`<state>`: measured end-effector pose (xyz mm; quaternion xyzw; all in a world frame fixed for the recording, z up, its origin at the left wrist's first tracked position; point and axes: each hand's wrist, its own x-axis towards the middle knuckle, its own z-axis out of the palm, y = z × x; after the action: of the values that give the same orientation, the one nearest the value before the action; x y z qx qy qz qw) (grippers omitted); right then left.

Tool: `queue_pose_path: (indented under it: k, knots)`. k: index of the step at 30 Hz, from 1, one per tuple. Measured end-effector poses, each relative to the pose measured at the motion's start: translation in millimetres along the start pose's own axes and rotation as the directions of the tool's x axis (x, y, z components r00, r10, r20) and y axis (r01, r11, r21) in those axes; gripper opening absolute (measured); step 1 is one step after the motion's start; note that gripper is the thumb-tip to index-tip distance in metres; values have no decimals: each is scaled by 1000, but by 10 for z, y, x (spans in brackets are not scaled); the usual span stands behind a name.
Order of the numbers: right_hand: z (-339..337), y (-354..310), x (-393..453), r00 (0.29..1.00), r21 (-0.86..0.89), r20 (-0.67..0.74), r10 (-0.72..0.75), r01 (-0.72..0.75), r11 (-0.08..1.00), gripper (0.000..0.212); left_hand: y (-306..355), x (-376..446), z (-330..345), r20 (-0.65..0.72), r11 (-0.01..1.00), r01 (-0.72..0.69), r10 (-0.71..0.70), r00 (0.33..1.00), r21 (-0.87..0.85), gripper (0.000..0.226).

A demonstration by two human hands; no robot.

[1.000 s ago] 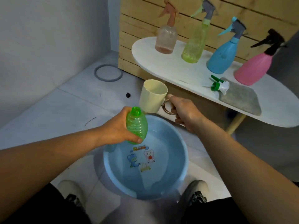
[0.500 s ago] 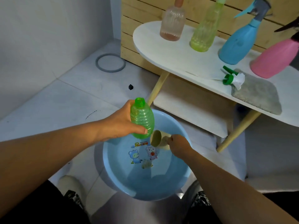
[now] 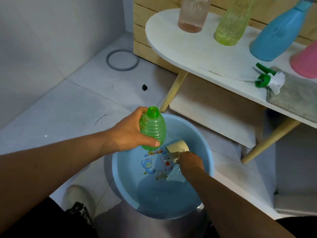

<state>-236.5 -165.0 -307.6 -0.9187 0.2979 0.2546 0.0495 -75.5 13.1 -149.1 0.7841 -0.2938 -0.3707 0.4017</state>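
Bottle [image 3: 152,133] one, cup [image 3: 178,148] one, basin [image 3: 123,170] one

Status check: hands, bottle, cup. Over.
Left hand grips uncapped green bottle above blue basin. Right hand holds cream cup, dipped in the basin's water. Nothing in the way.

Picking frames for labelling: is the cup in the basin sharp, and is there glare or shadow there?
Head view: dim, even light, no strong glare; the cup at the right hand is soft and partly hidden; a shadow darkens the near side of the basin; the green bottle is fairly crisp.
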Motion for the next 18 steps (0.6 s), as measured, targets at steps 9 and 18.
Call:
queue_pose_path:
  k: [9,18]
  knots:
    - [-31,-55,-9,985,751,151,83,-169,638,31,23,-40,-74,-57,999,-27,28,998,19,85]
    - [-737,-55,-558,984,960,155,83,-170,221,33,117,-142,-248,-179,993,-115,110,978,-22,87]
